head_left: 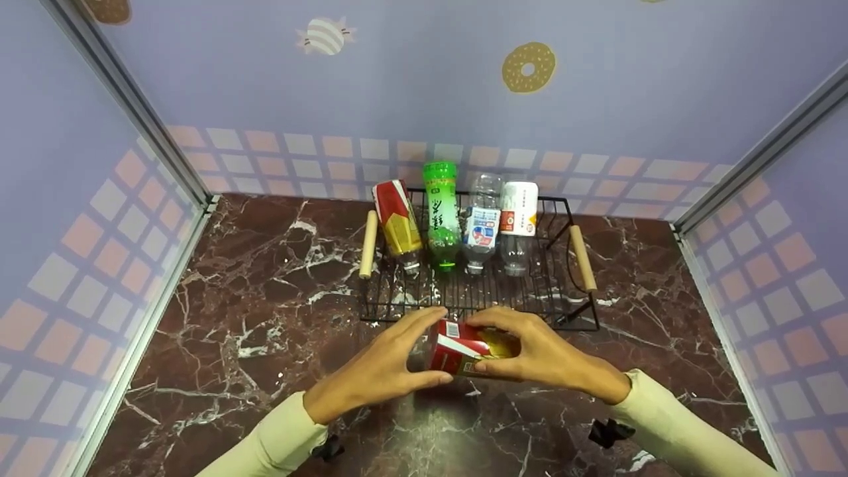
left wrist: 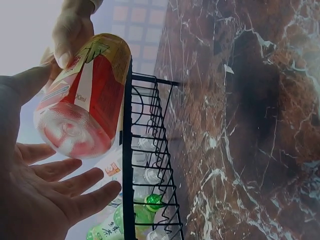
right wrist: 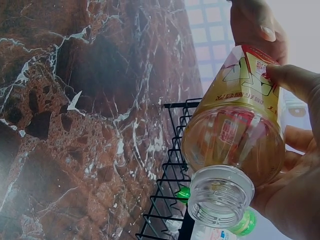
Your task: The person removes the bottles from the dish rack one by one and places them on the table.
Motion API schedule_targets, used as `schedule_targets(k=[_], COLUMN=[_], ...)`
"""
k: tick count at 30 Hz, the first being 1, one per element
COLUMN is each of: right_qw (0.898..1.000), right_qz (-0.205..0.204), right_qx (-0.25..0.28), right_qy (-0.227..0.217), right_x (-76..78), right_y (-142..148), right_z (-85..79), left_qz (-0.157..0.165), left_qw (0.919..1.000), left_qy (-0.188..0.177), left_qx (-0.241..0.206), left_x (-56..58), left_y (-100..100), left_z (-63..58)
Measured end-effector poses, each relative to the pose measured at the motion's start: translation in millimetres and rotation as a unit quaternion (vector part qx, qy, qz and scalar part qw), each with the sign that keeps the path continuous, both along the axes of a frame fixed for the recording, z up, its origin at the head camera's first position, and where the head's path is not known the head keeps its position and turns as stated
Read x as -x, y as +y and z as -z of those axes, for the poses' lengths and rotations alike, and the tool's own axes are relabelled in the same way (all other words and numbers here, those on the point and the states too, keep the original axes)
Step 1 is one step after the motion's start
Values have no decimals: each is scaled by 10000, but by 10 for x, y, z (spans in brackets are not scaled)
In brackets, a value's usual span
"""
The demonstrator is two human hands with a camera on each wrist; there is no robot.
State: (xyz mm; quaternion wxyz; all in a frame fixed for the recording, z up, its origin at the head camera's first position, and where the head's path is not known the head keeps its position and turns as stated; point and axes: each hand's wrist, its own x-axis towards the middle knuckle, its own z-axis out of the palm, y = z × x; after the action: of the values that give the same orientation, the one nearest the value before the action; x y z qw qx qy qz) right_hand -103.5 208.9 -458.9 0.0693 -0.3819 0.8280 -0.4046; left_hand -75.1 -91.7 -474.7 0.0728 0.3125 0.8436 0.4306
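My right hand (head_left: 543, 351) grips a clear plastic bottle (head_left: 460, 348) with a red and yellow label, thumb on the near side and fingers over the top. The bottle lies sideways in front of the wire basket, its base toward my left hand. In the right wrist view its threaded mouth (right wrist: 220, 197) has no cap. My left hand (head_left: 381, 361) is beside the base, thumb and fingers spread around that end. The left wrist view shows these fingers (left wrist: 75, 175) loosely extended below the ridged base (left wrist: 75, 130).
Behind the hands stands a black wire basket (left wrist: 128, 175) with wooden handles (head_left: 368, 245). In it lie a red and yellow bottle (head_left: 397, 218), a green bottle (head_left: 442, 212), a blue-labelled clear bottle (head_left: 482, 226) and a white-labelled bottle (head_left: 519, 209). Patterned panels (head_left: 424, 99) enclose the dark marbled tabletop (head_left: 252, 331).
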Motion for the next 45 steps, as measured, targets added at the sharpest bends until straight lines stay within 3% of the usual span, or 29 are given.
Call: schedule_targets(k=[8,21,34,45], right_qw=[9997,9989,9938,9915], right_qz=[-107,-360,-478,-613], right_qx=[-58,-77,-530,-485], right_qy=[207,292,851,1038], right_x=[-31,-75,-151,-172], right_y=[-22,-55,-94,-117], right_z=[6,-15,-41,-46], left_qz=[105,175,428,573], left_qw=[9986,9974,9930,9858], left_qy=[-527,-703,-1081,-936], left_qx=[-22,-60,191,1271], left_x=[14,126,198,185], left_y=[60,132,213,295], left_z=[-14,-36,-102,-170])
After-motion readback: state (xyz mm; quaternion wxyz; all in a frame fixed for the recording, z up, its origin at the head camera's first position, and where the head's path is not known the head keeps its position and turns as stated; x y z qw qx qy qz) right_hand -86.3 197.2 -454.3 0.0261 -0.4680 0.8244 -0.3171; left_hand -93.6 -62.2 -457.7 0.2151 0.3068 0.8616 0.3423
